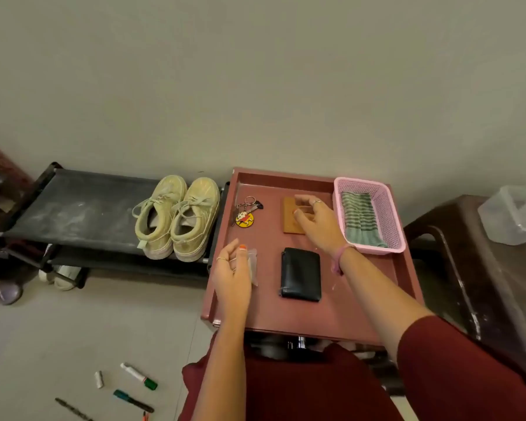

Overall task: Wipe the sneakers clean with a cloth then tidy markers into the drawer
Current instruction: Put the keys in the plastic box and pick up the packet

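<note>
My sneakers are pale yellow-cream. The cloth is green with grey stripes, in a pink basket. The surface is dusty red, the wallet black, my sleeve maroon.

No word, number or brand reads clearly anywhere I look. The nearest thing to a sign is the cartoon figure on my yellow keychain — a picture, no lettering — and the markers on the floor carry no legible print.
</note>
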The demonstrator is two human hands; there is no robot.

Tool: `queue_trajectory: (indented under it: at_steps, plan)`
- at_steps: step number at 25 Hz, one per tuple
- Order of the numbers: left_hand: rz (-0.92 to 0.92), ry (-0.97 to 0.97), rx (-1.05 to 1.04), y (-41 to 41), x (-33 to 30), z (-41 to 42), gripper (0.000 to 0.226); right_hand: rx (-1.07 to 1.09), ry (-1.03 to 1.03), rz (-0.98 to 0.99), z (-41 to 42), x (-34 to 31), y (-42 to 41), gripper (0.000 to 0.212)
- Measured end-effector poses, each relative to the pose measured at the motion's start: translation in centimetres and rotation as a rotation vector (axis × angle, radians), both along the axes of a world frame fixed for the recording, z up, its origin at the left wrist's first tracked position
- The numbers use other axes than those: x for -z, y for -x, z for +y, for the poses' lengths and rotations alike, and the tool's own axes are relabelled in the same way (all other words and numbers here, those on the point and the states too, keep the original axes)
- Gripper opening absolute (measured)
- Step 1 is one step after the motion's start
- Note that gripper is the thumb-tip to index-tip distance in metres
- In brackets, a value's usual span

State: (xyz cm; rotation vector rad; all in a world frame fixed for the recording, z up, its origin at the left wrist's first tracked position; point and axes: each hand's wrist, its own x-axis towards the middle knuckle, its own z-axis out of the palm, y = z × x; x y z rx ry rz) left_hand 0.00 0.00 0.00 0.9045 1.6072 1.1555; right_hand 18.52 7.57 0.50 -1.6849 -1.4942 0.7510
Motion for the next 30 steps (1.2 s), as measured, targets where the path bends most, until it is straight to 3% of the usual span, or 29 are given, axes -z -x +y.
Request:
queue_trajectory:
  at_steps: [4,12,21,27,30]
  plan:
    - [-0.093,0.071,-0.065,1.0,2.9,1.9,0.017,-0.062,0.166,-0.025,4.7,2.8,2.1,0.029]
    - [-0.14,0.125,-0.065,2.8,5.3,4.1,0.011,-0.199,0.227,-0.33,12.7,6.7,4.1,0.032]
    - [-0.166,0.11,-0.081,3.9,5.6,5.1,0.019,-0.132,0.44,-0.505,17.4,9.2,6.1,0.033]
    - [-0.164,0.106,-0.086,4.0,5.6,5.1,0.02,-0.18,0.49,-0.525,17.1,9.2,5.9,0.032]
    - [-0.164,0.111,-0.086,3.9,5.6,5.1,0.017,-0.162,0.359,-0.351,15.8,8.3,5.5,0.021]
